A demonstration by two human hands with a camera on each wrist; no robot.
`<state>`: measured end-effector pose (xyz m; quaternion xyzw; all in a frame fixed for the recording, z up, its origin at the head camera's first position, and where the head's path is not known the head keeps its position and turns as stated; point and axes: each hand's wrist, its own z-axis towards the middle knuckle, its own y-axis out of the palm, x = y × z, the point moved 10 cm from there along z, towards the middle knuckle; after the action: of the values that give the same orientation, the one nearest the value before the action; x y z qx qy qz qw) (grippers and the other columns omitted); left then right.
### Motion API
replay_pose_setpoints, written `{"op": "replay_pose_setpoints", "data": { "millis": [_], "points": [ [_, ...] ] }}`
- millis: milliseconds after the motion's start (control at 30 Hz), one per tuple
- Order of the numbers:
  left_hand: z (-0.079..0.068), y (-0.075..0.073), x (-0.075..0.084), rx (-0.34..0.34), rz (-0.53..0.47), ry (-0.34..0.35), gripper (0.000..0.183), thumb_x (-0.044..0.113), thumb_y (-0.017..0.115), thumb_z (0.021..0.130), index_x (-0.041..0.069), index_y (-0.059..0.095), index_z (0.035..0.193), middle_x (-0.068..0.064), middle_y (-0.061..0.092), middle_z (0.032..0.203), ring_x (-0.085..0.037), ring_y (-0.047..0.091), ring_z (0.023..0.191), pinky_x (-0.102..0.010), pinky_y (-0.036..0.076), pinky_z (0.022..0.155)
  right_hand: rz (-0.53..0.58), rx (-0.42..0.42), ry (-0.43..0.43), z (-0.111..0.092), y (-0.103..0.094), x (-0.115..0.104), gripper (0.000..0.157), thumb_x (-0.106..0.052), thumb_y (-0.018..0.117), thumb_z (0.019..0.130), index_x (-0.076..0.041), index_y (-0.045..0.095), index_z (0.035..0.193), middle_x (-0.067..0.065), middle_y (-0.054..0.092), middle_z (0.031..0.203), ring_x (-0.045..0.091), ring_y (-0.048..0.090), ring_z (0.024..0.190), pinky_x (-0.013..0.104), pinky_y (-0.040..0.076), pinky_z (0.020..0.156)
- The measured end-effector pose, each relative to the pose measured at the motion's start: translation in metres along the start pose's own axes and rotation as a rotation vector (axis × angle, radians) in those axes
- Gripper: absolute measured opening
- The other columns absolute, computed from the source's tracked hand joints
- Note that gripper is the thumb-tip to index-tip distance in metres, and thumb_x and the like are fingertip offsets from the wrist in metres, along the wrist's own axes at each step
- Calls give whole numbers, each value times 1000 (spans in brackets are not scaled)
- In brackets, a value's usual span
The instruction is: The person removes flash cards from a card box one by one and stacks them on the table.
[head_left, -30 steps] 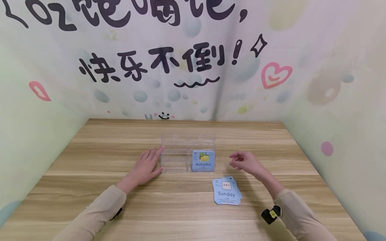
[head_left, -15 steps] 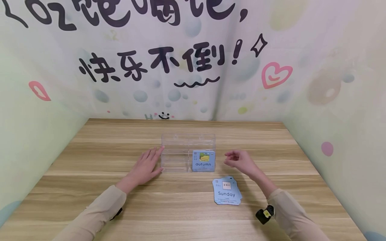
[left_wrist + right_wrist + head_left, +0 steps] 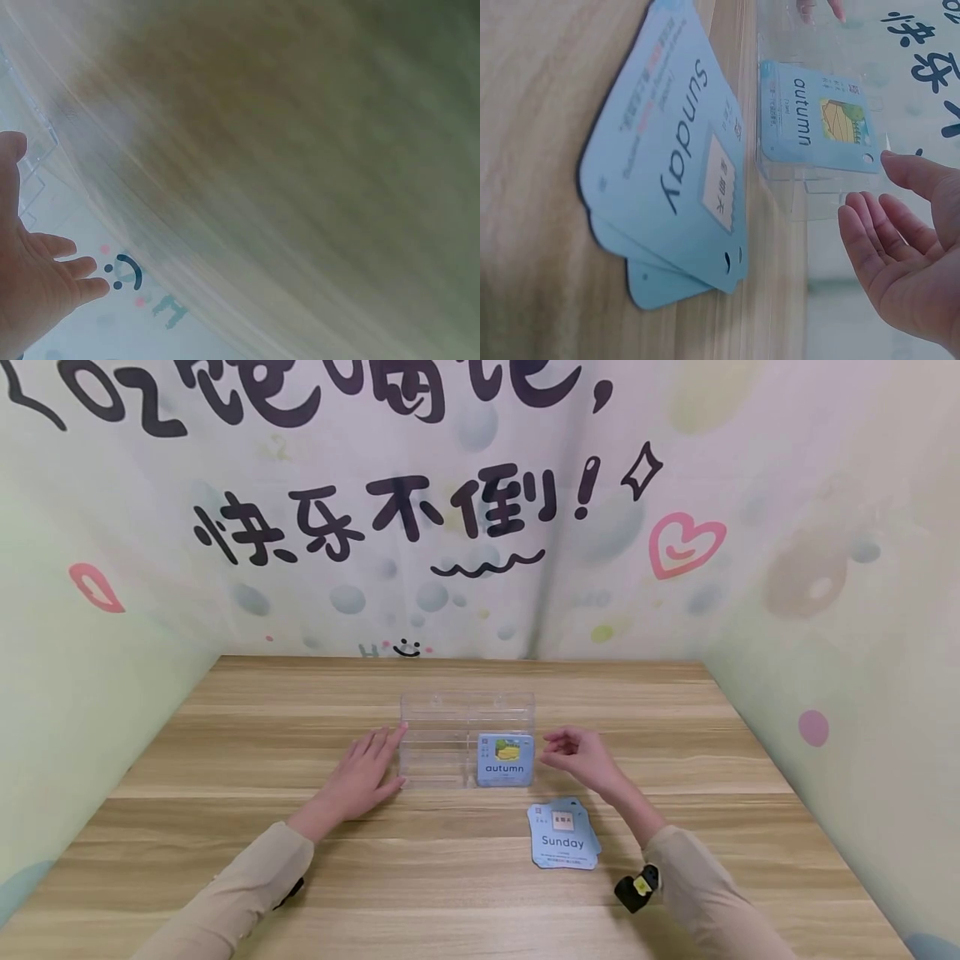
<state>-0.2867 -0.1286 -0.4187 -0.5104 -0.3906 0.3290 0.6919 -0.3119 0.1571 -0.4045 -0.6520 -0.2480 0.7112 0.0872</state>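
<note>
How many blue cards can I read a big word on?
2: the light-blue square "autumn" card, at the lower right of the clear plastic rack, and the light-blue square "Sunday" card, atop more blue cards on the brown wooden table. Their words and number are hidden.

Your left sleeve: light beige, long, softly creased. Your right sleeve: matching beige, long. Your right wrist unit: black, small, boxy, bearing a yellow patch. Your left wrist unit: black, only an edge showing.

the cards are light blue, the table wood-grained brown, the sleeves beige.
</note>
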Motion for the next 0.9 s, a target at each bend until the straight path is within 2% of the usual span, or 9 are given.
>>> {"op": "replay_pose_setpoints", "data": {
  "millis": [200,333,600,900],
  "points": [
    [0,0,0,-1,-5,-2,77,35,55,90,12,9,147,-28,30,142,-46,29,129,-60,23,104,-2,11,1,-1,3,-10,37,-7,68,80,11,56,110,17,63,95,18,59,82,19,50,69],
    [0,1,0,2,-4,1,77,35,55,90,12,10,147,-28,30,142,-46,29,129,-60,24,104,8,27,-13,5,6,-4,36,-6,69,78,9,58,109,17,63,95,17,59,81,20,50,69],
    [0,-1,0,8,-7,7,77,35,55,90,13,8,147,-28,30,142,-46,29,129,-60,24,103,52,104,-42,9,3,-10,30,-1,68,78,9,59,105,21,62,95,18,58,81,17,49,67],
    [1,0,0,5,-11,6,78,35,55,90,13,7,147,-28,30,142,-45,29,129,-60,24,103,63,132,-79,12,4,-12,29,1,70,76,9,60,102,22,62,94,18,58,79,16,48,68]
  ]
}}
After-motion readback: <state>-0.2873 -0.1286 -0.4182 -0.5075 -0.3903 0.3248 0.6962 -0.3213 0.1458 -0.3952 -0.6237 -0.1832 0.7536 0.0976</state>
